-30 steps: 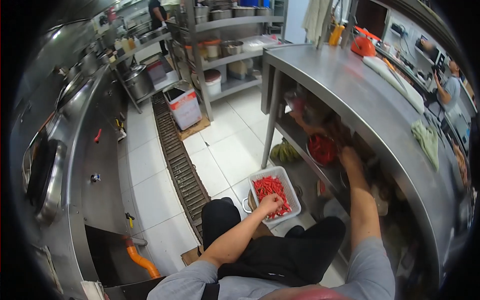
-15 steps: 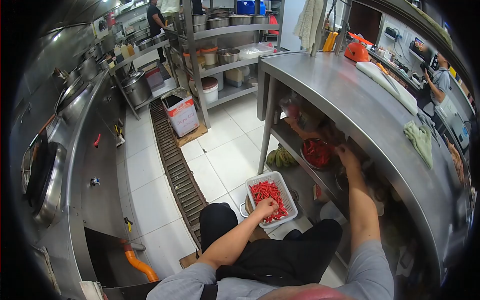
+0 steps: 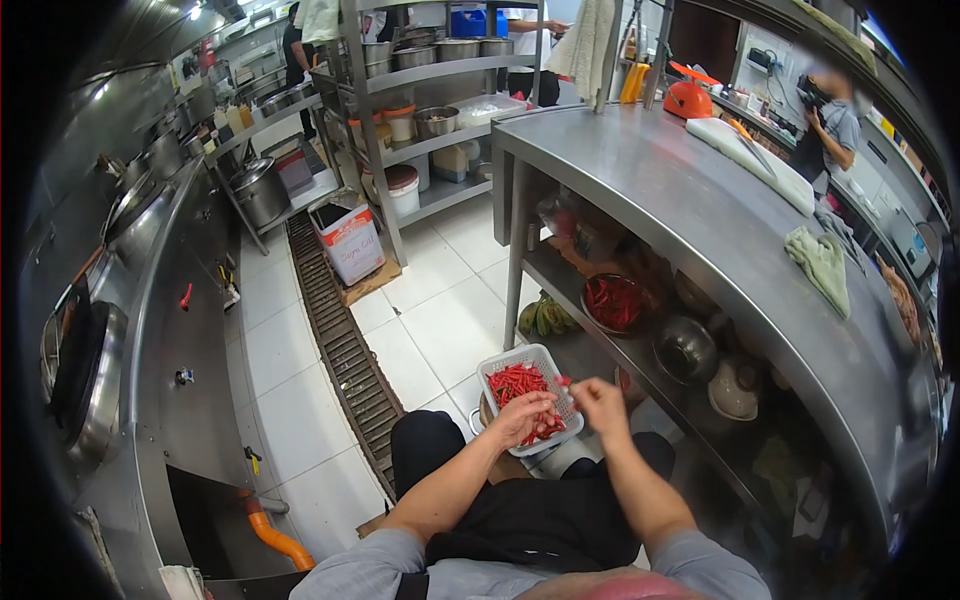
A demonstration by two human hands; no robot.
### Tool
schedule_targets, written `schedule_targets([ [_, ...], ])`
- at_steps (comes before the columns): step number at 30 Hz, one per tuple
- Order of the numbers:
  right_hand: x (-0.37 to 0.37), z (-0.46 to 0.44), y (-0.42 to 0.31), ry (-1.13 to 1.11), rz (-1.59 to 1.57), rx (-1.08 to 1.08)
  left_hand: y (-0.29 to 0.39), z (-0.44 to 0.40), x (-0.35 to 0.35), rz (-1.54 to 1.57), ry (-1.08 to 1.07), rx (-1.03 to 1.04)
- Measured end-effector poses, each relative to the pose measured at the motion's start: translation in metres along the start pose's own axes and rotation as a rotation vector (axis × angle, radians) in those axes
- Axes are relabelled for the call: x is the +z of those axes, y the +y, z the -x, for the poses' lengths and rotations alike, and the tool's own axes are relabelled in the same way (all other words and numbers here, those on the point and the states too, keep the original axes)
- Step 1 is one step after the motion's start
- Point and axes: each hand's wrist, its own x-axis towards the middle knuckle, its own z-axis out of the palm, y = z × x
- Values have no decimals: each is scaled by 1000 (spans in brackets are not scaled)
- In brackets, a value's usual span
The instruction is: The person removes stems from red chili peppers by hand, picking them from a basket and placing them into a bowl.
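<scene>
Right hand: thumb and fingers pressed together in a pinch, a bit of red at the tips. I read it as a red chili, just off the right rim of the white basket. Left hand: over the basket's near half, fingers curled in; I cannot tell whether they close on anything.

Loose chilies cover the basket floor, most plainly toward its far left corner. Basket sits low, by the wearer's knees; a metal loop handle pokes out past its left edge.

Right of it, the counter's undershelf. A bowl of red chilies stands at the shelf's front edge, toward the far end. Along the same shelf, nearer me: a shiny steel bowl, then a pale pot. Green bananas lie below, behind the counter's corner leg.

On the steel counter: an orange-red object by the far edge, a white board with an orange-handled knife, a green cloth toward the near right.
</scene>
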Motion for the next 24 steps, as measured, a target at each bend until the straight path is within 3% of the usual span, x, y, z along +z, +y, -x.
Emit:
schedule_targets([
  [3, 19, 33, 32, -61, -103, 102, 1, 4, 3, 25, -61, -21],
  [5, 23, 44, 56, -68, 10, 126, -3, 5, 5, -57, -28, -55],
  [16, 3, 71, 50, -76, 174, 158, -33, -2, -2, -191, 29, -158],
  [20, 3, 77, 67, -105, 132, 167, -41, -4, -3, -286, 12, -182],
  [24, 2, 80, 76, -143, -59, 348, -54, -5, -8, -429, 6, -198],
])
